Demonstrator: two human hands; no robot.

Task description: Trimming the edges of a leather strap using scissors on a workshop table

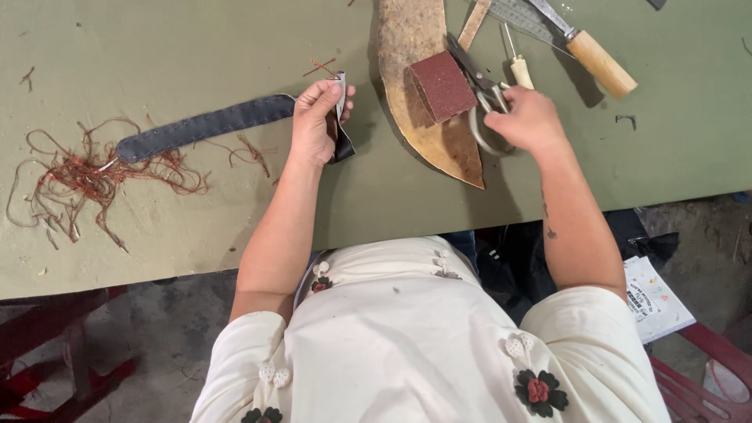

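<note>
My left hand (317, 119) pinches the near end of a long dark stitched leather strap (205, 125) that lies across the green table (157, 47), its end folded up between my fingers. My right hand (526, 117) rests on the handle loops of a pair of metal scissors (479, 88), fingers curled around them. The scissors lie against a dark red sanding block (442, 84), which sits on a tan sole-shaped piece of leather (415, 39).
A tangle of reddish-brown thread (86, 180) lies at the left of the table. A wooden-handled knife (599, 61), a metal ruler (521, 14) and a small awl (517, 66) lie at the back right. A printed paper (654, 298) lies on the floor at right.
</note>
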